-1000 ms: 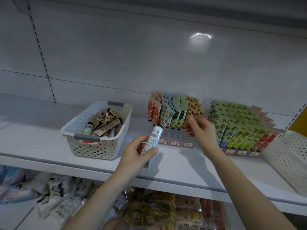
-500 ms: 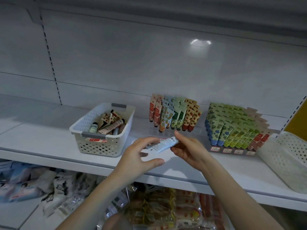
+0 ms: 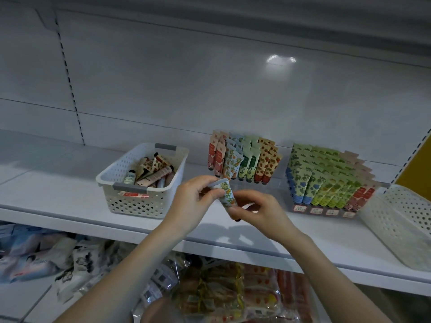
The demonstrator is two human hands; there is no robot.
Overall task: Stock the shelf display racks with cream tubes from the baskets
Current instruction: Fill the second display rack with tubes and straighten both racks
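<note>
Both my hands hold one cream tube (image 3: 225, 194) with a pale blue, orange-and-green fruit print, just above the white shelf (image 3: 70, 194). My left hand (image 3: 194, 201) pinches its flat crimped end. My right hand (image 3: 258, 212) grips its lower cap end. A white perforated basket (image 3: 130, 201) with several loose tubes stands to the left. Behind my hands a clear display rack (image 3: 243, 160) holds rows of upright tubes. A second rack (image 3: 326, 183), packed with green, blue and red tubes, stands to the right.
Another white perforated basket (image 3: 401, 217) lies at the far right, near a yellow panel (image 3: 417, 166). The shelf below (image 3: 210, 294) is packed with bagged goods. Bare shelf surface stretches left of the first basket.
The tube has turned from lying flat with its white label side up to tilted with its fruit-print side facing me. My right hand now grips its cap end. The view moved slightly closer.
</note>
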